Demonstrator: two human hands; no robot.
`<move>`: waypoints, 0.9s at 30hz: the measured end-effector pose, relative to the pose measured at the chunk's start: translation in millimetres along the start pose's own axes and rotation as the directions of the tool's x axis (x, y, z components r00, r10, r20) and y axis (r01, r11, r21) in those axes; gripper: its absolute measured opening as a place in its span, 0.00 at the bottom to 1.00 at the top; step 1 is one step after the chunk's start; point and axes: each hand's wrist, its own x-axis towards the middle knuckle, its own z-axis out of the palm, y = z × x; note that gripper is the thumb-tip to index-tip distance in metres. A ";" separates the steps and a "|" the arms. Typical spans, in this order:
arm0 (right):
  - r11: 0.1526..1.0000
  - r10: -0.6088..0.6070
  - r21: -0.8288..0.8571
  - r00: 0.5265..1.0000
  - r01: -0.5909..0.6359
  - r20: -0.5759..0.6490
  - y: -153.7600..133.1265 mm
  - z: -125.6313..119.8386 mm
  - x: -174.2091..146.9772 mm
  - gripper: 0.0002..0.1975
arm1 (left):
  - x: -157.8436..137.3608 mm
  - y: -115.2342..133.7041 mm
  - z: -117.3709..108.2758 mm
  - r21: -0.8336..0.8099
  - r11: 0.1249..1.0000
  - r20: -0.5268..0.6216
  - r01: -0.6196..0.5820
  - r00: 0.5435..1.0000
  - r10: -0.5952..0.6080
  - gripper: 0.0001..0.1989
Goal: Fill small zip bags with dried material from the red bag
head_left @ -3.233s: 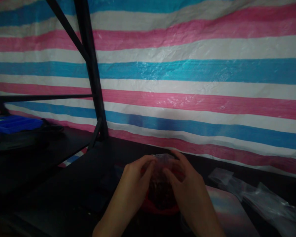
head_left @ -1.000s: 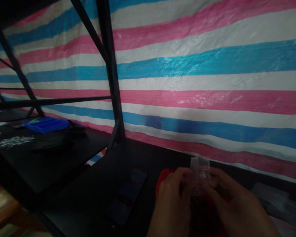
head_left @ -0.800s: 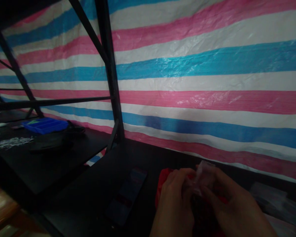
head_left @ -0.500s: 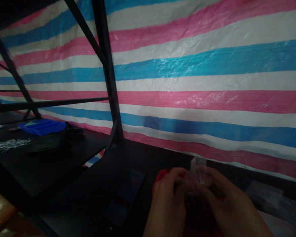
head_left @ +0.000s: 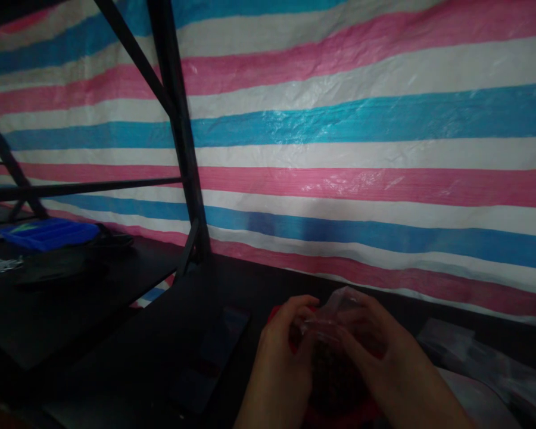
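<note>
Between both hands is a small clear plastic bag (head_left: 339,307), crumpled and see-through. My left hand (head_left: 286,351) pinches its left edge with thumb and fingers. On the other side my right hand (head_left: 384,345) grips the bag, its thumb near the bag's middle. Just below the hands stands a red container (head_left: 346,414) with many small dark pieces (head_left: 335,378) in it; the poor light hides what they are. Whether anything is inside the bag, I cannot tell.
A phone (head_left: 212,357) lies left of my hands on the black table (head_left: 152,351). More clear plastic bags (head_left: 486,360) lie to the right. On the left table are a blue tray (head_left: 49,233) and metal pieces (head_left: 0,266). Behind rises a striped sheet (head_left: 361,185) and black frame post (head_left: 178,131).
The view has swung slightly to the right. My hands still hold the bag, which now spreads wider between the fingers instead of standing up narrow.
</note>
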 end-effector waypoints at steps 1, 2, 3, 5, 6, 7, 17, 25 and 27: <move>1.000 -0.011 -0.002 0.998 0.011 -0.061 -1.6 -1.3 0.1 0.29 | 0.6 1.0 -1.0 -0.036 0.999 -0.020 -0.008 1.000 0.007 0.16; 0.999 -0.031 -0.015 0.989 0.029 -0.143 -3.9 -2.8 -0.1 0.32 | 1.3 2.9 -1.9 -0.069 0.997 -0.049 -0.022 0.999 0.019 0.15; 0.998 -0.058 -0.036 0.973 0.051 -0.222 -6.9 -4.3 -0.5 0.33 | 1.9 5.5 -2.6 -0.100 0.994 -0.080 -0.038 0.996 0.031 0.15; 0.993 -0.110 -0.073 0.943 0.092 -0.315 -13.6 -7.0 -2.5 0.35 | 2.3 12.2 -2.6 -0.163 0.986 -0.096 -0.039 0.995 0.023 0.15; 0.992 -0.121 -0.071 0.941 0.104 -0.315 -17.1 -8.0 -4.1 0.35 | 1.9 15.9 -1.5 -0.198 0.980 -0.077 -0.027 0.997 0.012 0.16; 0.993 -0.118 -0.052 0.950 0.107 -0.288 -20.5 -9.0 -5.9 0.34 | 0.9 19.3 0.4 -0.237 0.972 -0.041 -0.009 0.999 -0.001 0.16; 0.987 -0.058 -0.163 0.919 -0.008 -0.391 -31.5 -102.1 -7.4 0.32 | -15.8 25.1 24.0 0.096 0.994 -0.024 -0.055 0.998 0.057 0.16; 0.584 0.011 -0.659 0.817 -0.473 -0.577 55.7 -201.1 -6.4 0.24 | -8.7 -1.9 -33.5 0.740 0.668 -0.352 0.073 0.889 0.293 0.31; 0.568 -0.105 -0.702 0.808 -0.429 -0.579 51.7 -184.4 -4.4 0.26 | -9.7 -10.2 -39.4 0.710 0.685 -0.349 0.163 0.927 0.141 0.36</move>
